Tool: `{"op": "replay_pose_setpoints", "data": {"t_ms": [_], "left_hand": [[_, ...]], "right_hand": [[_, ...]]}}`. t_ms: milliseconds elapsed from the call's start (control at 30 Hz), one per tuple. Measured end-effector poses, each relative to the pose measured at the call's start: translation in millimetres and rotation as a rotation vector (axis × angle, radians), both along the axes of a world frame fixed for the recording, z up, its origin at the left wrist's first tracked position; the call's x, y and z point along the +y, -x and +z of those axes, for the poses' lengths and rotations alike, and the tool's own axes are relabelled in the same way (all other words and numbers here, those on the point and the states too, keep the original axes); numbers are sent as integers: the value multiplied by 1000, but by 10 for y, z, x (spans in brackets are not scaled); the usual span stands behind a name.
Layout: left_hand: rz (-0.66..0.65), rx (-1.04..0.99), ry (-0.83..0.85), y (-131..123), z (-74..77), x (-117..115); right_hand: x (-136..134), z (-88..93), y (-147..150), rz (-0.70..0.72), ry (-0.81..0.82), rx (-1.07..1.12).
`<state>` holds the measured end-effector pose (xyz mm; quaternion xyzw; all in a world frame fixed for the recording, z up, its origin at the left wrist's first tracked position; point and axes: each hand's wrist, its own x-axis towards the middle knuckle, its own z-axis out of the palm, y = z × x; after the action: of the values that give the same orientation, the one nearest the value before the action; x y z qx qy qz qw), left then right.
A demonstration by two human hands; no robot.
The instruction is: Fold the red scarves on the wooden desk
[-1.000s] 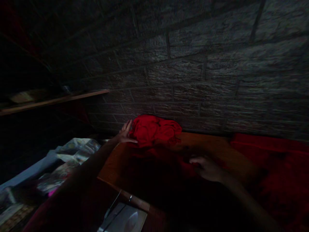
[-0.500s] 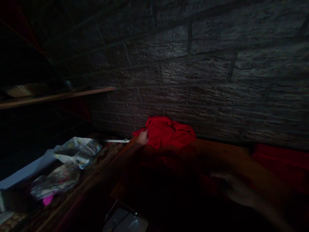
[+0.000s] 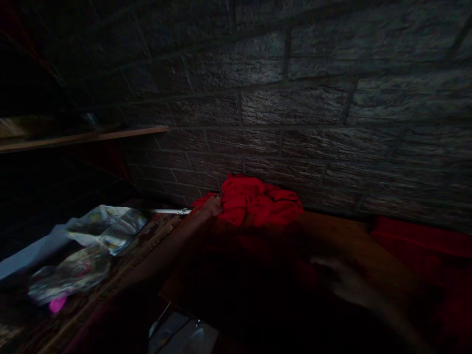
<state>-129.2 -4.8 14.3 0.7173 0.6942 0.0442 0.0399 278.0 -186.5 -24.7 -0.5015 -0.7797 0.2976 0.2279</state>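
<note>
A crumpled red cloth (image 3: 258,199) lies on a wooden surface (image 3: 339,227) against the brick wall. My left hand (image 3: 213,205) is at the cloth's left edge, its fingers closed on the fabric there. To the lower right, my right hand (image 3: 334,273) is over dark red fabric in deep shadow; its fingers are dim and blurred, and whether they hold anything is hidden.
Crinkled plastic packages (image 3: 106,226) and a pink item (image 3: 58,304) lie on the left. Above them juts a wooden shelf (image 3: 129,132). A white rod (image 3: 171,212) ends near my left hand. Red fabric (image 3: 416,238) lies at right; a pale flat item (image 3: 184,334) sits below.
The view has shifted slightly, moving most things a little left. My left hand has turned and sits closer against the red cloth, and more red fabric shows behind it.
</note>
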Motion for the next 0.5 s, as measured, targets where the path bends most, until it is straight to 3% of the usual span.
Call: {"op": "replay_pose_setpoints", "data": {"t_ms": [100,233,333,500], "left_hand": [[-69,109,-44,-121,236,-375],[-368,-15,-64,-267,384,-1101],[-454,-106,66,-292,237,-1480],[-286,-146,50,-145,-82,-1630]], "right_hand": [[25,-35,-7,30,-29,-11],[69,-63,-7,-2,-59,-50],[90,-60,18,-44,-132,-92],[90,-49,37,-78,-195,-137]]}}
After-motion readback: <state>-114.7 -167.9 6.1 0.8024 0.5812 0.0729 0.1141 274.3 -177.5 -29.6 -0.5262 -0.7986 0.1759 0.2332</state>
